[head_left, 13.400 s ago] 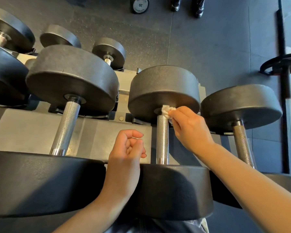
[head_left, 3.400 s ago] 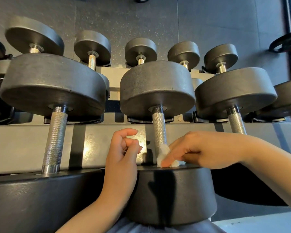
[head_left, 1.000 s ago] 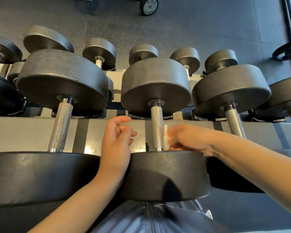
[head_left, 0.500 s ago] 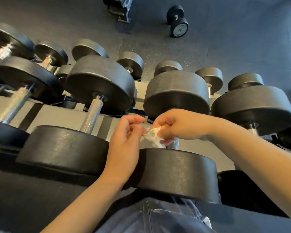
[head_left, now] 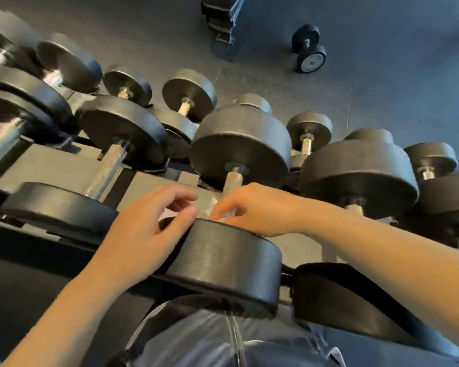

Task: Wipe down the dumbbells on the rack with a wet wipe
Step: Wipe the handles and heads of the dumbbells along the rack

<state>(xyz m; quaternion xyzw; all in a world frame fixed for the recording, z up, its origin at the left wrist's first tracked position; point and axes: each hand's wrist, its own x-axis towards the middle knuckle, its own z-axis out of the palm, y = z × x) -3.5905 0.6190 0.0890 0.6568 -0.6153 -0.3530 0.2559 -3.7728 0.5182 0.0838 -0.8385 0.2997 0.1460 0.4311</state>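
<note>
Dumbbells (head_left: 239, 186) are lying across the rack (head_left: 51, 168), and the centre one is serving as the landmark: black round heads, matte and slightly scuffed, joined by a knurled steel handle. Judging by their bulk, they are heavy and rigid, best left seated and wiped in place along the handle. Just nearside of that handle, the right hand (head_left: 252, 210) is pinching a soft, crumpled wet wipe (head_left: 217, 217), blurred white. The left hand (head_left: 143, 229) is resting on the near head, fingers loosely spread, reaching toward the wipe.
</note>
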